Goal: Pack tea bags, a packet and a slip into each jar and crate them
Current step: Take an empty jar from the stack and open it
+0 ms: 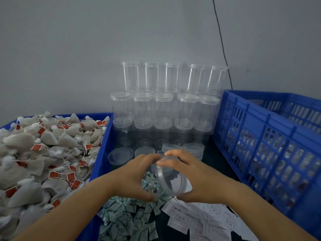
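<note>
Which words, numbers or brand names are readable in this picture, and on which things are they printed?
None can be read.
Red tags on the tea bags: pale print, too blurred.
White slips: small print, too small.
Green-and-white packets: markings, blurred.
Clear jars and blue crate: no text visible.

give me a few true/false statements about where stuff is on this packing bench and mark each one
1. Both hands hold one clear jar. True: left hand and right hand grip it.
2. The tea bags lie to the right. False: they fill the bin on the left.
3. The stacked jars stand against the wall. True.
4. The slatted crate is on the left. False: it is on the right.
5. The packets lie left of the slips. True.
</note>
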A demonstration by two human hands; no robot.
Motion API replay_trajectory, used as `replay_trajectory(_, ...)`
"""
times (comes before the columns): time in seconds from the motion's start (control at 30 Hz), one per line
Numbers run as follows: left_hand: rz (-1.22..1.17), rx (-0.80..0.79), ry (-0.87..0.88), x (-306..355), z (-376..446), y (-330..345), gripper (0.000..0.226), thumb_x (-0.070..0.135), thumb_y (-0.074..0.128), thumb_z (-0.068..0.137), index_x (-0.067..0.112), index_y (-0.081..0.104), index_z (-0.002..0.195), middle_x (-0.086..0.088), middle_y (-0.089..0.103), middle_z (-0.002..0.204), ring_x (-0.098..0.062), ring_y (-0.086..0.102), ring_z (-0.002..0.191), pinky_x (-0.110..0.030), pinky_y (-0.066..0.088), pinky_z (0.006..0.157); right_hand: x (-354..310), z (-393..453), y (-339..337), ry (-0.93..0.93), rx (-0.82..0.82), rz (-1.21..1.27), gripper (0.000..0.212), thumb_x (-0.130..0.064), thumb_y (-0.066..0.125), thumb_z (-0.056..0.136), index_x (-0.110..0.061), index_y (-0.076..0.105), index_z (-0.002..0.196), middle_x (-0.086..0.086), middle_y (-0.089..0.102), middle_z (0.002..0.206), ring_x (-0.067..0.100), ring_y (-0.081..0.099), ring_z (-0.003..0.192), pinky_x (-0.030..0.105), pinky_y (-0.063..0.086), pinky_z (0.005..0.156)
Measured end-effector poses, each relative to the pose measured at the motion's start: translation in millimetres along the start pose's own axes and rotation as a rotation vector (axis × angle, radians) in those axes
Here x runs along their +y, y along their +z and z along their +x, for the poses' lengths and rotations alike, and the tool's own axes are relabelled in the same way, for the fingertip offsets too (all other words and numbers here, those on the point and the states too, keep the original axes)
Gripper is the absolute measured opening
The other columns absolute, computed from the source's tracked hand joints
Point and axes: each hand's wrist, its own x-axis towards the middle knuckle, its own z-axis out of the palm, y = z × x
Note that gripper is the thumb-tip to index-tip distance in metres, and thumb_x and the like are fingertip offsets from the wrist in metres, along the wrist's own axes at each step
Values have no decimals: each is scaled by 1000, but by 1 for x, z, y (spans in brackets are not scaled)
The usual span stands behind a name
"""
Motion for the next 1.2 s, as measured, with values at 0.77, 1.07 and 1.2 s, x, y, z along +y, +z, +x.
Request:
replay_trajectory(0.77,126,153,43,5,3,1,97,56,74,65,53,4,131,45,10,120,15,17,120,-16,23,106,-11,16,-6,529,59,411,99,-90,57,61,-37,37,142,-16,55,129,5,57,108,32,54,89)
replay_trajectory(1.07,140,130,69,5,3,0,91,55,71,65,55,6,129,45,11,124,14,19,122,-21,29,107,-6,4,-11,157,-78,23,100,-49,75,82,-60,1,148,-30,3,153,4,18,142,32,36,111)
replay_trajectory(1.2,111,120,58,6,4,1,93,54,74,67,57,3,128,49,8,123,23,14,118,-14,26,107,-4,5,-10,329,29,273,106,-75,66,74,-53,-2,152,-24,4,161,6,19,147,31,31,113)
